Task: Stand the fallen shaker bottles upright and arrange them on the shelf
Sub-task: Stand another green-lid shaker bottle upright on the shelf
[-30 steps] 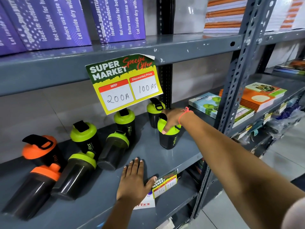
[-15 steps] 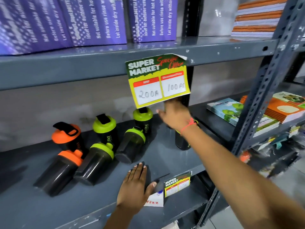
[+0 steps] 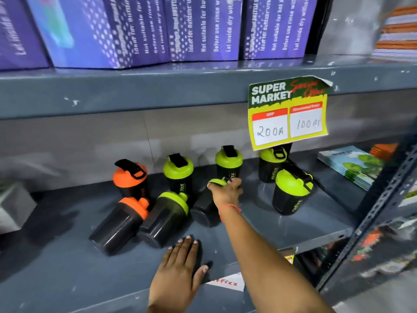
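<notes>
The right hand (image 3: 226, 192) is closing over the green lid of a fallen bottle (image 3: 204, 211), fingers curling round the cap; full closure is hard to tell. The left hand (image 3: 180, 267) is lying flat and empty on the shelf (image 3: 56, 267). The body is trailing off toward 7 o'clock from the grip. Best move: pivot it on its base, then set it beside the upright ones at 12 o'clock.

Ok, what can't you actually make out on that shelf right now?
- Head view: the fallen green-lid bottle under the right hand; the hand covers most of its lid, so the grip is unclear.
- Back-right bottle: its top hides behind the price sign.
- Grey box: cut off by the left edge.
- Small shelf labels: blurred and partly hidden by the right arm.
</notes>
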The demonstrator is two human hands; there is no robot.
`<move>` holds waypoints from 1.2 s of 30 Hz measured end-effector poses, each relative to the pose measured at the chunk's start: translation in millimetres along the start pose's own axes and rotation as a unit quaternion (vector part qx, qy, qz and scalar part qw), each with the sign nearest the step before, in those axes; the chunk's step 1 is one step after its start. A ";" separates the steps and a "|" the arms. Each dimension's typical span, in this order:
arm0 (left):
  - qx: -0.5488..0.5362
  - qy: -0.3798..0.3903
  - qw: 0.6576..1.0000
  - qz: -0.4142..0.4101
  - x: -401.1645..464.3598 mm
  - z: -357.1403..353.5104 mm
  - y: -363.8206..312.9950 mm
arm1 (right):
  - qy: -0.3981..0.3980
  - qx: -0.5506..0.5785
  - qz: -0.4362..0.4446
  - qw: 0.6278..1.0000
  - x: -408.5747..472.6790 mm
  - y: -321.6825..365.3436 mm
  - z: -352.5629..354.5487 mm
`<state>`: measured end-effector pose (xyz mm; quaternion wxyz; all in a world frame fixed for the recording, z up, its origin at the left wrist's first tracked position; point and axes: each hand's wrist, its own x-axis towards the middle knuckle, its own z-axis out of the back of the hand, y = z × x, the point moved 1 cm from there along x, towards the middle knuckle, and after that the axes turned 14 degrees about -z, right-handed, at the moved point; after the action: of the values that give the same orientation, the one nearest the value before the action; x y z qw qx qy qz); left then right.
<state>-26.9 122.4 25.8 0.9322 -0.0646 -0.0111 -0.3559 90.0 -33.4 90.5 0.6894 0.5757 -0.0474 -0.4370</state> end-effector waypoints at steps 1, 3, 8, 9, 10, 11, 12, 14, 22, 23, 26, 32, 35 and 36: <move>-0.001 0.001 1.000 0.003 -0.2 -0.5 0.1 | -0.006 0.017 -0.008 1.000 -0.3 -2.5 2.1; 0.006 -0.014 1.000 0.006 0.7 -1.1 0.1 | -0.016 0.046 -0.018 0.999 -1.3 -6.4 8.8; 0.015 0.000 1.000 0.005 1.9 -0.3 -1.4 | -0.060 0.031 0.069 0.995 -4.7 -9.8 36.6; 0.012 0.010 1.000 0.005 2.2 -0.8 -1.5 | -0.078 0.014 0.107 0.991 -6.4 -10.0 42.5; 0.013 0.014 1.000 0.009 3.2 -1.5 -1.0 | -0.098 -0.007 0.147 0.984 -8.8 -11.1 48.1; 0.012 0.009 1.000 0.010 4.8 -2.8 0.1 | -0.115 -0.032 0.185 0.976 -11.7 -13.2 53.7; 0.009 -0.004 1.000 0.006 7.6 -2.2 1.1 | -0.129 -0.060 0.216 0.966 -13.7 -15.9 58.3; -0.014 -0.026 1.000 -0.002 13.7 -3.7 3.2 | -0.144 -0.112 0.263 0.947 -18.5 -23.5 67.4; -0.034 -0.003 0.999 -0.035 47.5 -20.0 12.7 | -0.179 -0.260 0.392 0.864 -34.5 -52.8 80.9; -0.034 0.000 0.999 -0.034 47.7 -21.4 13.1 | -0.181 -0.271 0.394 0.859 -33.5 -52.2 83.3; -0.046 -0.001 0.998 -0.032 47.3 -22.4 14.2 | -0.152 -0.225 0.398 0.876 -30.3 -52.3 88.1; -0.061 -0.011 0.998 -0.032 46.9 -19.9 12.6 | -0.131 -0.045 0.402 0.905 -49.1 -36.5 87.6; -0.071 -0.012 0.997 -0.032 46.3 -19.2 12.3 | -0.002 -0.117 0.352 0.929 -44.7 6.7 94.0; -0.072 -0.013 0.997 -0.032 45.8 -18.8 12.8 | 0.061 -0.213 0.315 0.923 -43.0 18.9 94.7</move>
<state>15.3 99.1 8.8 0.9131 -0.1355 0.0004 -0.3846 20.1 -77.3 156.6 0.8995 0.3961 -0.0900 -0.1608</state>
